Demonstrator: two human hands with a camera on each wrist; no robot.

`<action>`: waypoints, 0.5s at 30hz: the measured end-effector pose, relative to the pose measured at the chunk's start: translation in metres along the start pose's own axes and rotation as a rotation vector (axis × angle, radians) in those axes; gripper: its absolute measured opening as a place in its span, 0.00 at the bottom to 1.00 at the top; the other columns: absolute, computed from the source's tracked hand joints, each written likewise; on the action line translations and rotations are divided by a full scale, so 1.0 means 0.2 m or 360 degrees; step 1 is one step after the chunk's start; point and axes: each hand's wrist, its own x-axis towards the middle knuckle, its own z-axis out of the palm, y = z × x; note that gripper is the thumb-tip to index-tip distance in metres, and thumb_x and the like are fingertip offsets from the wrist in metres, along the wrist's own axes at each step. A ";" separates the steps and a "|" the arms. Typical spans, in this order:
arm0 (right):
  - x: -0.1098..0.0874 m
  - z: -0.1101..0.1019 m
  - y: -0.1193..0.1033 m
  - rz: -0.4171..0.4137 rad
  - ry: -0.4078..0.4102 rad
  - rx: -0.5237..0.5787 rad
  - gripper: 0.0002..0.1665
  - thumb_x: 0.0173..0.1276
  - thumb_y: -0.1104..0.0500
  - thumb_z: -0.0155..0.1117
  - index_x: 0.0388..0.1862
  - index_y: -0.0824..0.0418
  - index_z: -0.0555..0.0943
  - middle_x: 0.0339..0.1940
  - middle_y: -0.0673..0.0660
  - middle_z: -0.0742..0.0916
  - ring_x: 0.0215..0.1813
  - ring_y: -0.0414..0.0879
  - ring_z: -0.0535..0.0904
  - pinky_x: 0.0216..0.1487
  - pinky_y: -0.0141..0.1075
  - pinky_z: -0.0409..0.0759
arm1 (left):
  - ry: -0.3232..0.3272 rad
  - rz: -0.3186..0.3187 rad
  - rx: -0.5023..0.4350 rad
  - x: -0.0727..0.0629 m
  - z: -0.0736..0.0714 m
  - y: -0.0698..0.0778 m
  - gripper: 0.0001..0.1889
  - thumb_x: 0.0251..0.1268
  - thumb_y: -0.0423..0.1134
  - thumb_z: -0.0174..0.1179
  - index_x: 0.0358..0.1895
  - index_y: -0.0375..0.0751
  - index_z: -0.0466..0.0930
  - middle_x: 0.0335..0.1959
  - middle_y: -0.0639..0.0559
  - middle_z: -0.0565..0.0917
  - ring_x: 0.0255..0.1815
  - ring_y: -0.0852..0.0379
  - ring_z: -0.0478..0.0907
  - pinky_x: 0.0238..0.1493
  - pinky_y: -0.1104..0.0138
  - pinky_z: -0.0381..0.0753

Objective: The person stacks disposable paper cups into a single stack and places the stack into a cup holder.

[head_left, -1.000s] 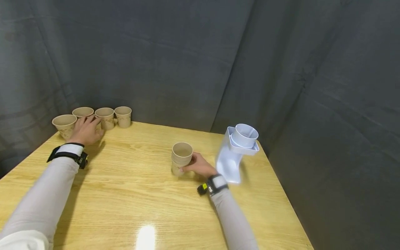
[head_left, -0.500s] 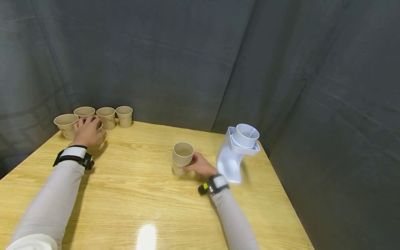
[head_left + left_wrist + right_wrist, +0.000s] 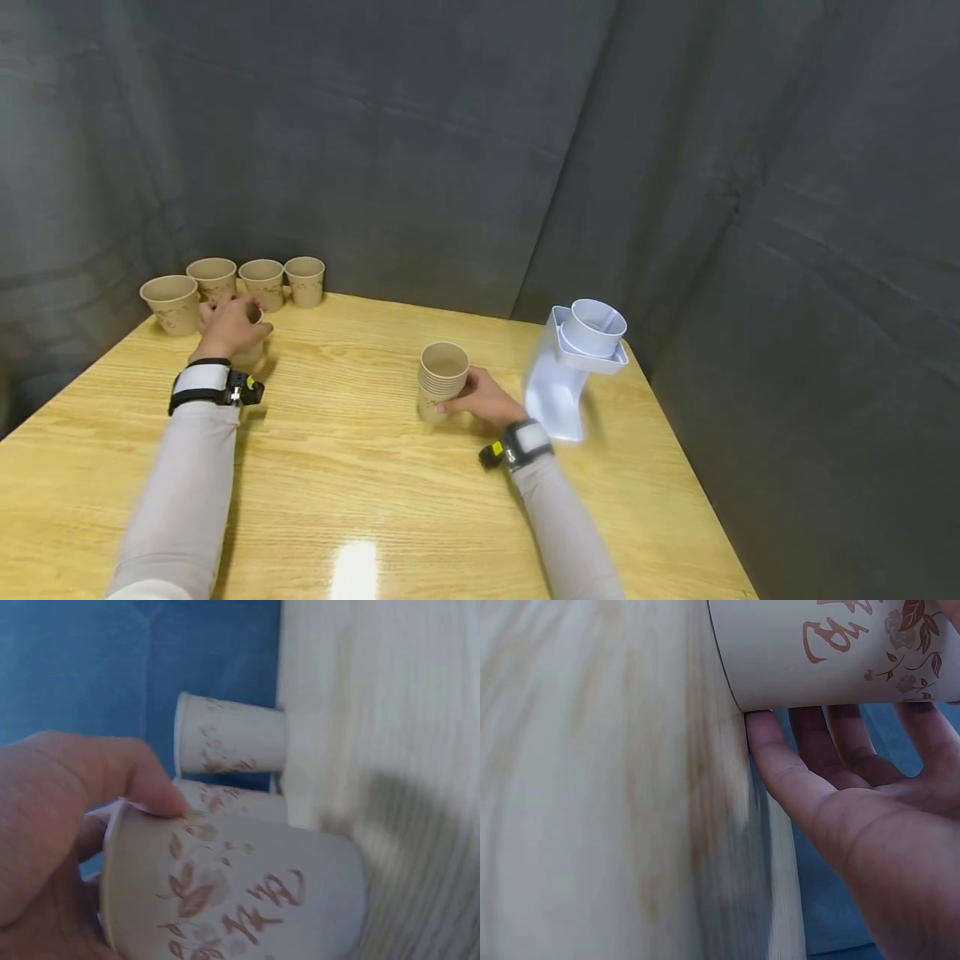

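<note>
My left hand [image 3: 228, 329] grips a tan paper cup [image 3: 240, 892] near its rim, mostly covering it in the head view. In the left wrist view the cup's printed brown leaves and characters show, with the thumb on its side close to the rim. Around the middle of the table, my right hand [image 3: 487, 400] holds an upright stack of nested paper cups [image 3: 441, 382] from the right side. The thumb lies along the front of the stack. Seen from the right wrist, fingers bend around the lowest cup [image 3: 817, 656], whose base is at the tabletop.
Behind the left hand stand several upright paper cups, among them a left one [image 3: 171, 308] and a right one [image 3: 304, 283]. A white plastic stand [image 3: 557, 404] with a round ring [image 3: 592, 337] on top is right of the stack. Dark curtains [image 3: 405, 167] border the wooden table [image 3: 337, 467].
My left hand has drawn the cup toward the right and slightly nearer, away from the row of cups. The right hand keeps its hold on the stack, which stays in place.
</note>
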 end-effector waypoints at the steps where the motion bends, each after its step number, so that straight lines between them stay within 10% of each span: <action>1: 0.00 0.00 0.00 0.0001 0.0001 0.0002 0.37 0.49 0.64 0.77 0.61 0.55 0.75 0.57 0.55 0.83 0.59 0.48 0.79 0.66 0.44 0.72 | -0.0020 -0.0021 -0.0017 -0.01 0.00 0.02 0.17 0.58 0.38 0.58 0.49 0.32 0.72 0.50 0.26 0.66 0.61 0.20 0.49 0.56 0.33 0.42; 15: -0.04 -0.02 -0.05 0.0015 -0.0013 0.0001 0.37 0.51 0.66 0.75 0.62 0.58 0.75 0.58 0.57 0.83 0.59 0.49 0.79 0.65 0.44 0.73 | -0.0333 -0.0045 0.0032 -0.06 -0.03 0.14 0.18 0.60 0.39 0.58 0.48 0.32 0.67 0.45 0.30 0.69 0.56 0.31 0.58 0.57 0.35 0.44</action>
